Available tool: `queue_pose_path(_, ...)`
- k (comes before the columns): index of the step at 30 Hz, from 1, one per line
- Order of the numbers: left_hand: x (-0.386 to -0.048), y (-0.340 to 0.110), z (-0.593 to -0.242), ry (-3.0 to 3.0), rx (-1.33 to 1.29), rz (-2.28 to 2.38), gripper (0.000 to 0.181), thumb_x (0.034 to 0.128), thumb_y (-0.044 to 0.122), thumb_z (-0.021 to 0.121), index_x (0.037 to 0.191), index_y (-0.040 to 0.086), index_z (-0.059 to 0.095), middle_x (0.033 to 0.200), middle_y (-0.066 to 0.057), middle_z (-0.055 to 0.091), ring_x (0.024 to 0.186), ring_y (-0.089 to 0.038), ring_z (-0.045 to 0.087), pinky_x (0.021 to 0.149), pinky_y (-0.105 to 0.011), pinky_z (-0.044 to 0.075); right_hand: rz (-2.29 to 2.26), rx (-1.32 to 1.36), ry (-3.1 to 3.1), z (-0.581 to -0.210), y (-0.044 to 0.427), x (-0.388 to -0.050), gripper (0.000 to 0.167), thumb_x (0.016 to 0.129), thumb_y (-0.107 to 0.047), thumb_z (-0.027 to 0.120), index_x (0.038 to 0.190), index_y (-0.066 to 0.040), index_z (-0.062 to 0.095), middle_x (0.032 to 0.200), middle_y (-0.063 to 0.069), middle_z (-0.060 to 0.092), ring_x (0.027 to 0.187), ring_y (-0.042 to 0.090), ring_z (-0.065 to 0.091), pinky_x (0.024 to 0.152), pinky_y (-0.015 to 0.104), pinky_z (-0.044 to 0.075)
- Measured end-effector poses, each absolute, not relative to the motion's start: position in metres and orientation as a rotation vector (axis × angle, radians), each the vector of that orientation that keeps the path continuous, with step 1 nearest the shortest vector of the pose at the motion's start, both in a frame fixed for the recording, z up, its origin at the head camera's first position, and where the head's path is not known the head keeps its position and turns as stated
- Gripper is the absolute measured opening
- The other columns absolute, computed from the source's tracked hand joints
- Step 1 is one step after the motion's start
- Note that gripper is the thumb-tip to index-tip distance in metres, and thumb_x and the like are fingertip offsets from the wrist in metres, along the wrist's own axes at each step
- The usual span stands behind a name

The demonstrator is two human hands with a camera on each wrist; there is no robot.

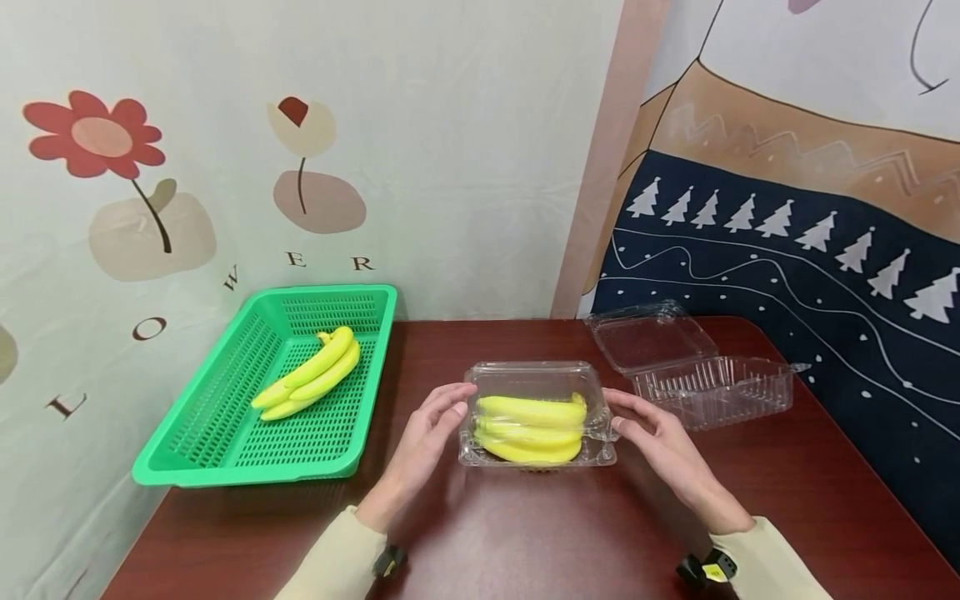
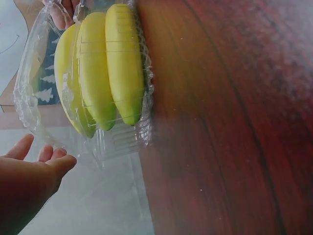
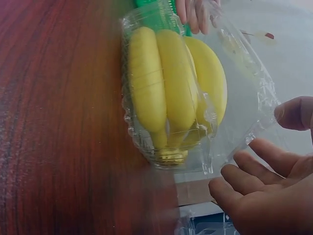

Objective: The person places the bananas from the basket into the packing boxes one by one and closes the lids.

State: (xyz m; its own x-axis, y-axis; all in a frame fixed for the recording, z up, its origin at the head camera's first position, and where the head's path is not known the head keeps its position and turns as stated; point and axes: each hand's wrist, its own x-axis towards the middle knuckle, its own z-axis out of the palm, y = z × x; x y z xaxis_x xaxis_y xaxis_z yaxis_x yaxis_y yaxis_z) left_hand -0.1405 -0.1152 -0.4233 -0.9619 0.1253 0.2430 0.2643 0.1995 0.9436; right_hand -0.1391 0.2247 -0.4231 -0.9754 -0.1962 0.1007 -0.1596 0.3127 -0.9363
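Note:
A bunch of yellow bananas (image 1: 531,429) lies inside a clear plastic clamshell box (image 1: 468,457) on the table. Its lid (image 1: 536,379) leans over the fruit, raised from the base at the front. On the box's left side, my left hand (image 1: 431,429) has its fingertips at the lid's edge. My right hand (image 1: 663,446) is at the opposite side, thumb and fingertips by the lid's rim. In the right wrist view those fingers (image 3: 244,178) are fairly straight. The left wrist view shows the left fingers (image 2: 61,164) extended beside the lid.
At the left stands a green basket (image 1: 243,475) holding another bunch of bananas (image 1: 315,375). A second clear clamshell box (image 1: 712,392) sits with its lid raised at the back right. A patterned cloth (image 1: 480,167) hangs behind the dark red table (image 1: 540,533).

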Motion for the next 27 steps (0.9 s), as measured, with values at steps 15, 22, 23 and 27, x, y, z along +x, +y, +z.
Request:
queue_pose_path(15, -0.133, -0.117, -0.427, -2.395, -0.436, -1.822, 0.04, 0.1025, 0.019, 0.061, 0.138, 0.002, 0.065, 0.142, -0.008, 0.059, 0.135, -0.027, 0.051, 0.113, -0.033, 0.042, -1.745, -0.353, 2.535, -0.426, 0.222, -0.135, 0.05, 0.102, -0.014, 0.064, 0.149, -0.002, 0.052, 0.15, 0.018, 0.054, 0.135, 0.033, 0.053, 0.094, 0.015, 0.048)
queue_pose_path(22, -0.132, -0.118, -0.432, -2.422, -0.535, -1.814, 0.044, 0.1004, 0.012, 0.064, 0.141, -0.003, 0.06, 0.148, -0.012, 0.053, 0.141, -0.03, 0.047, 0.118, -0.045, 0.036, -1.7, -0.359, 2.58, -0.429, 0.222, -0.134, 0.05, 0.101, -0.013, 0.066, 0.147, -0.002, 0.053, 0.15, 0.019, 0.054, 0.137, 0.037, 0.051, 0.093, 0.017, 0.049)
queue_pose_path(23, -0.132, -0.118, -0.432, -2.438, -0.55, -1.774, 0.044, 0.0998, 0.012, 0.065, 0.141, -0.002, 0.06, 0.148, -0.011, 0.052, 0.141, -0.029, 0.047, 0.117, -0.047, 0.037, -1.707, -0.36, 2.568, -0.43, 0.222, -0.134, 0.05, 0.101, -0.013, 0.066, 0.147, -0.002, 0.053, 0.151, 0.019, 0.053, 0.138, 0.038, 0.05, 0.093, 0.017, 0.049)
queue_pose_path(27, -0.13, -0.12, -0.435, -2.512, -0.608, -1.556, 0.045, 0.0966, 0.014, 0.069, 0.14, 0.005, 0.063, 0.15, -0.005, 0.052, 0.14, -0.025, 0.049, 0.113, -0.055, 0.042, -1.75, -0.38, 2.508, -0.431, 0.222, -0.134, 0.053, 0.101, -0.011, 0.066, 0.15, 0.0, 0.049, 0.155, 0.021, 0.048, 0.143, 0.04, 0.045, 0.095, 0.015, 0.048)
